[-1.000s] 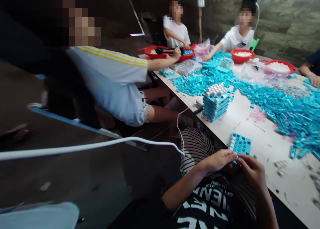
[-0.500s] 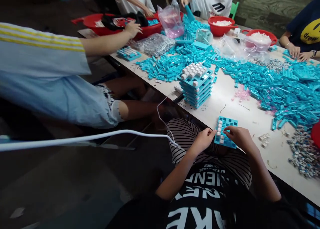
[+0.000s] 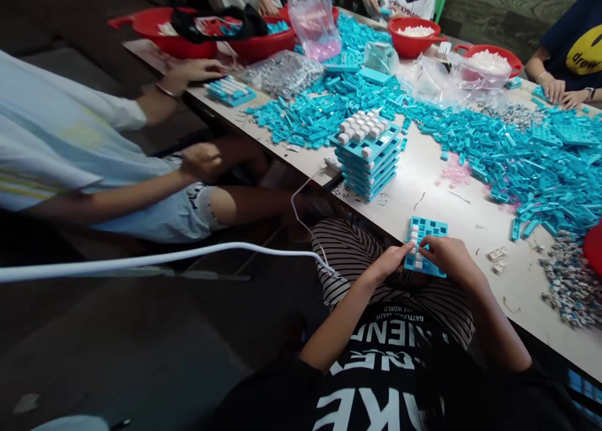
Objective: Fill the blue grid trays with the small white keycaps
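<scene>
A blue grid tray [image 3: 427,228] with square holes rests at the table's near edge, with a column of small white cubes [image 3: 414,231] along its left side. My left hand [image 3: 394,259] grips the tray's left edge, its thumb reaching in to the cubes. Over the middle of the tray, my right hand [image 3: 444,253] has its fingers pinched together close to that column; whatever is between the fingertips is hidden. Beyond, to the left, stands a stack of similar blue trays [image 3: 369,167], white cubes covering part of its top.
Loose blue pieces [image 3: 527,161] lie heaped across the table. A few white pieces [image 3: 497,258] and a pile of small grey-white parts [image 3: 571,283] lie on the right. Red bowls [image 3: 414,37] stand at the back. Another person's arm [image 3: 155,180] is at left; a white cable [image 3: 188,255] crosses there.
My left thumb has slid further over the tray toward the cubes, while my right hand stays in nearly the same place. The person at left has drawn an arm back from the red bowls.
</scene>
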Demonstrator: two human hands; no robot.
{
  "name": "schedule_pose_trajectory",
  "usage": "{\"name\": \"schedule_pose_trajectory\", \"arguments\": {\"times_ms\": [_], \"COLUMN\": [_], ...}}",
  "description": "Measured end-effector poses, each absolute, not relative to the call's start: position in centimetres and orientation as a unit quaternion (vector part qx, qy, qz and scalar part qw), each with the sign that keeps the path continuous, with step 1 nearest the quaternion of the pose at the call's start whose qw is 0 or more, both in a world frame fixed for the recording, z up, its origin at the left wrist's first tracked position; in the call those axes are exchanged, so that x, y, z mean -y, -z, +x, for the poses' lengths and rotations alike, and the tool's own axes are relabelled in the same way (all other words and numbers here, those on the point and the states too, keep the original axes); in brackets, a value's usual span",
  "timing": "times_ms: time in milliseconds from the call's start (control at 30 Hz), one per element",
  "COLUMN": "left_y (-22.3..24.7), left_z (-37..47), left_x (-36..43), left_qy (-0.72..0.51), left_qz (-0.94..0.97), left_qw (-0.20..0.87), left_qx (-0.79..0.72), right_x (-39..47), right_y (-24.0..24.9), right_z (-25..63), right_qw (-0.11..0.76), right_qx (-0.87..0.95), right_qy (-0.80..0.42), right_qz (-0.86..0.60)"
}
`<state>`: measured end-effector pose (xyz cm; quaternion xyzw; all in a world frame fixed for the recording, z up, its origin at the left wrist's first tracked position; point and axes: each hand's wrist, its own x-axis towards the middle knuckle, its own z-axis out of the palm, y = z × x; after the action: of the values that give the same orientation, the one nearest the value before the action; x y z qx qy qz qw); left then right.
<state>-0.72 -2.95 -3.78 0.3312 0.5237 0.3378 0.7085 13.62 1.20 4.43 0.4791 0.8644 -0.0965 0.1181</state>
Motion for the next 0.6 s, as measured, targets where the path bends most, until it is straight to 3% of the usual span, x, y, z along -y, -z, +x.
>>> {"name": "schedule_pose_trajectory", "arguments": {"times_ms": [433, 600], "left_y": [3.4, 3.9], "left_z": [-0.5, -0.5], "left_x": [2.9, 3.0], "left_qy": [-0.345, -0.354], "left_qz": [0.342, 0.327], "left_qw": [0.694, 0.7], "left_qx": [-0.531, -0.527], "right_x": [-0.9, -1.6], "right_y": [-4.9, -4.3], "right_z": [12.9, 14.1], "right_qw": [0.136, 0.072], "right_qx": [-0.863, -0.862], "right_qy": [0.064, 0.15], "right_qz": [0.482, 0.479]}}
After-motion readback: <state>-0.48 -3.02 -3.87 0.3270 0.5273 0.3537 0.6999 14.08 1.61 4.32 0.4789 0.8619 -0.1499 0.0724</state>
